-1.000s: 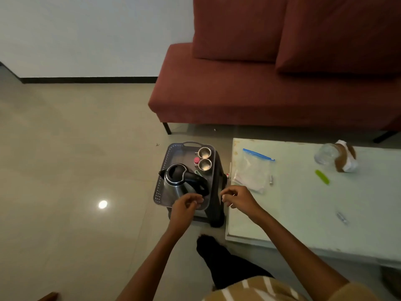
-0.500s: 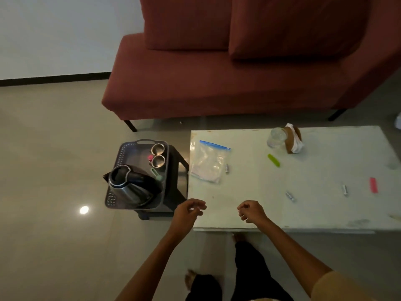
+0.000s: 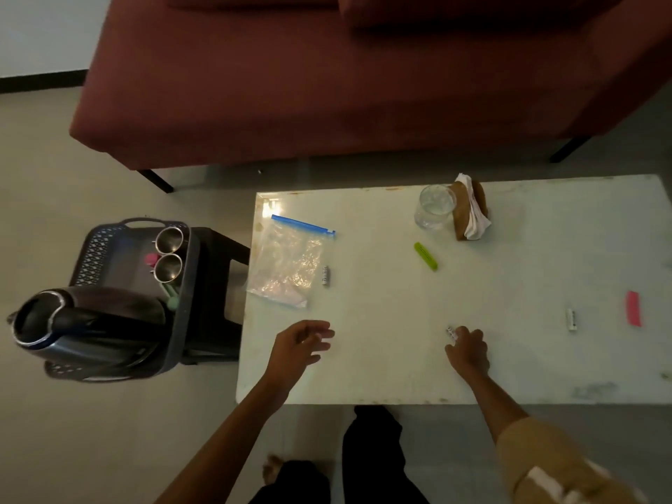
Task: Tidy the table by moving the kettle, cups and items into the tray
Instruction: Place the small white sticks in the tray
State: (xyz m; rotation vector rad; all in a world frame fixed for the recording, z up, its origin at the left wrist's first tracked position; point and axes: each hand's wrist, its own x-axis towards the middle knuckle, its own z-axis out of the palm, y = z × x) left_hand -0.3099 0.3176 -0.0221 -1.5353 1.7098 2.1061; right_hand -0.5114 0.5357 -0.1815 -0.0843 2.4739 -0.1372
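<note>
A dark grey tray (image 3: 91, 249) stands on a black stool left of the white table (image 3: 381, 376). In the tray are the black and steel kettle (image 3: 91, 325), two steel cups (image 3: 168, 253) and a pink item (image 3: 149, 259). On the table lie a zip bag (image 3: 287, 263), a small battery (image 3: 325, 276) beside it, a green clip (image 3: 426, 256), a second battery (image 3: 571, 319) and a pink clip (image 3: 634, 313). My left hand (image 3: 300, 345) hovers open over the table's near left part. My right hand (image 3: 468, 350) pinches a third small battery (image 3: 451, 332) with its fingertips.
A clear glass (image 3: 434, 209) and a brown napkin holder (image 3: 470, 211) stand at the table's far edge. A dark red sofa (image 3: 327, 85) runs along behind the table. My legs are under the near edge.
My view has turned from the tray to the table. Both hands left the kettle in the tray; the left one opened, and the right one reached right and closed on a battery.
</note>
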